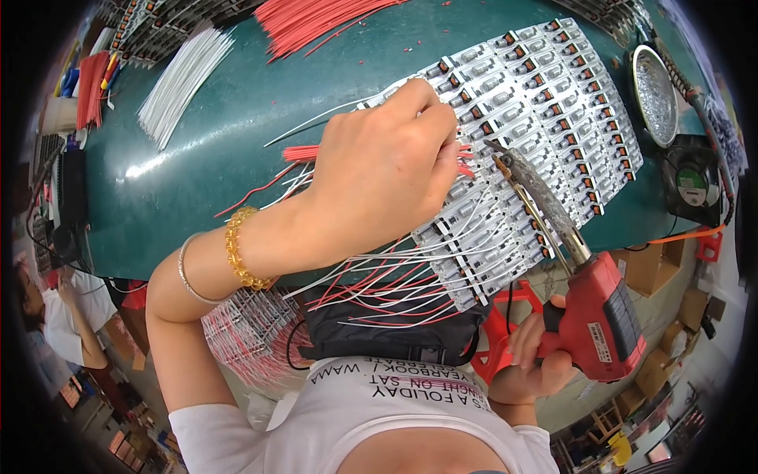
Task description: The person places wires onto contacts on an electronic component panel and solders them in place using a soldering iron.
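My left hand (387,158) is closed over a bundle of red wires (300,153), whose ends stick out on both sides of the fist. It hovers above a large panel of small circuit boards (545,87) lying at a slant on the table. My right hand (533,365) grips a red and black soldering gun (604,316). The gun's long metal tip points up and left, close to the boards and just right of my left hand. White and red wires (379,288) trail from the panel's near left side. My left fingertips are partly hidden.
On the green table (229,142) lie a pile of red wires (316,24) and a bundle of white wires (185,83). A metal dish (655,95) and a black fan (692,182) stand at the right. Wired boards (253,332) hang below the near edge. Another person (75,316) is at far left.
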`<state>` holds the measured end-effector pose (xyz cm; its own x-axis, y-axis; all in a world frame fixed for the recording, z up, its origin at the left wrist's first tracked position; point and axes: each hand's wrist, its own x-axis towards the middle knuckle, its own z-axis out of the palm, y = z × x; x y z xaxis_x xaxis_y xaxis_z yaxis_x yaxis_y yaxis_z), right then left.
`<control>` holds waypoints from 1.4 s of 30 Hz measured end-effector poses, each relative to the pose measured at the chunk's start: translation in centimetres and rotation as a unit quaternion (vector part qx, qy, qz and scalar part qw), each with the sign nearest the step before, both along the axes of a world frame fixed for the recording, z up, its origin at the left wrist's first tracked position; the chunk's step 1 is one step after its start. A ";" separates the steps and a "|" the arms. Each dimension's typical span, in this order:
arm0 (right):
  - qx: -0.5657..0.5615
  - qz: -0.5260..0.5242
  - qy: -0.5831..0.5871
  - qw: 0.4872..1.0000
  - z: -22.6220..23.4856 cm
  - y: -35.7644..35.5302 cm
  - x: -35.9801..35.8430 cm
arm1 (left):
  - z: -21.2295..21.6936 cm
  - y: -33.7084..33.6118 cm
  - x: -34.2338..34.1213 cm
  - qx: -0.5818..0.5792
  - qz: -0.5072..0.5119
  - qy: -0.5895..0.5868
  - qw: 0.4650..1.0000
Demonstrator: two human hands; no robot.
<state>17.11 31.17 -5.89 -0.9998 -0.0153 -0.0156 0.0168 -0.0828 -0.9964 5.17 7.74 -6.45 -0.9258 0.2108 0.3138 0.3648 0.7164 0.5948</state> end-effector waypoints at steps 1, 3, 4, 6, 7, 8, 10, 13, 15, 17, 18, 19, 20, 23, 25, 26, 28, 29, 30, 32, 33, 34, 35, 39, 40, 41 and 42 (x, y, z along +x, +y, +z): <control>-0.001 0.002 0.004 1.000 0.0 0.0 -0.1 | 0.0 0.0 0.0 -0.001 0.003 0.002 1.000; -0.007 0.009 -0.002 1.000 0.0 0.0 -0.3 | 0.1 0.0 0.0 0.002 -0.002 0.004 1.000; -0.008 0.008 0.000 1.000 0.0 0.0 -0.2 | 0.2 -0.1 -0.1 0.005 -0.005 0.007 1.000; -0.013 0.002 -0.002 1.000 0.0 0.1 -0.1 | 0.4 -0.4 -0.2 0.030 -0.020 0.013 0.999; -0.014 0.001 -0.002 1.000 -0.1 0.1 0.0 | 0.4 -0.4 -0.2 0.057 -0.035 0.017 0.998; -0.026 -0.015 -0.007 1.000 0.0 0.1 0.2 | 0.5 -0.4 -0.1 0.056 -0.036 0.016 0.998; -0.039 -0.031 -0.013 0.999 0.0 0.2 0.5 | 0.6 -0.3 0.3 0.082 -0.039 -0.037 0.995; -0.032 -0.011 -0.006 0.999 0.1 0.6 0.7 | 0.5 0.3 0.7 0.047 -0.022 -0.029 0.998; -0.022 -0.005 -0.012 1.000 0.1 0.8 0.9 | 0.4 0.6 0.9 0.033 -0.016 -0.024 0.999; -0.020 0.007 -0.020 1.000 0.1 1.1 0.8 | 0.3 0.7 0.9 0.019 -0.011 -0.018 1.000; -0.021 0.011 -0.028 0.999 0.1 1.1 0.9 | 0.3 0.7 0.9 0.012 -0.009 -0.015 1.000; -0.019 0.021 -0.029 0.999 0.1 1.1 1.0 | 0.3 0.7 0.9 0.005 -0.006 -0.011 1.000; -0.025 0.013 -0.042 0.999 0.1 1.1 1.1 | 0.3 0.7 0.9 0.005 -0.006 -0.012 1.000; -0.018 0.013 -0.043 0.999 0.0 0.9 1.1 | 0.2 0.8 0.9 0.005 -0.008 -0.004 1.000; -0.005 0.020 -0.030 0.999 -0.1 0.7 1.0 | 0.2 0.8 0.9 0.004 -0.006 -0.001 1.000; -0.010 0.005 -0.027 1.000 0.0 0.6 1.0 | 0.2 0.9 0.9 0.004 -0.006 -0.001 1.000; -0.015 -0.009 -0.023 1.000 0.1 0.5 0.9 | 0.2 0.9 0.9 0.001 -0.007 0.005 1.000; -0.010 -0.006 -0.018 1.000 0.2 0.5 0.9 | 0.2 0.8 0.9 0.001 -0.006 0.003 1.000; -0.010 -0.016 -0.013 1.000 0.2 0.4 0.9 | 0.2 0.8 0.9 0.001 -0.006 0.003 1.000; -0.013 -0.026 -0.011 1.000 0.3 0.1 1.0 | 0.2 0.9 0.9 0.001 -0.006 0.003 1.000; -0.022 -0.048 -0.009 0.999 0.3 0.0 1.0 | 0.1 0.9 0.9 -0.001 -0.005 0.003 1.000; -0.022 -0.049 -0.008 0.999 0.3 0.2 0.9 | 0.1 0.8 0.9 -0.003 -0.005 0.004 1.000; -0.014 -0.026 -0.010 1.000 0.3 0.3 0.7 | 0.2 0.8 0.9 -0.004 -0.005 0.005 1.000; -0.023 0.002 -0.004 1.000 0.0 0.7 0.7 | 0.2 0.9 0.9 0.003 -0.009 0.007 1.000; -0.022 0.002 -0.001 1.000 -0.2 0.8 0.7 | 0.3 0.8 0.9 0.012 -0.009 0.010 1.000; -0.026 0.004 0.009 1.000 -0.3 0.9 0.8 | 0.4 0.8 0.8 0.012 -0.010 0.011 1.000; -0.030 0.006 0.016 0.999 -0.3 1.0 0.9 | 0.5 0.5 0.7 0.033 -0.029 0.005 0.999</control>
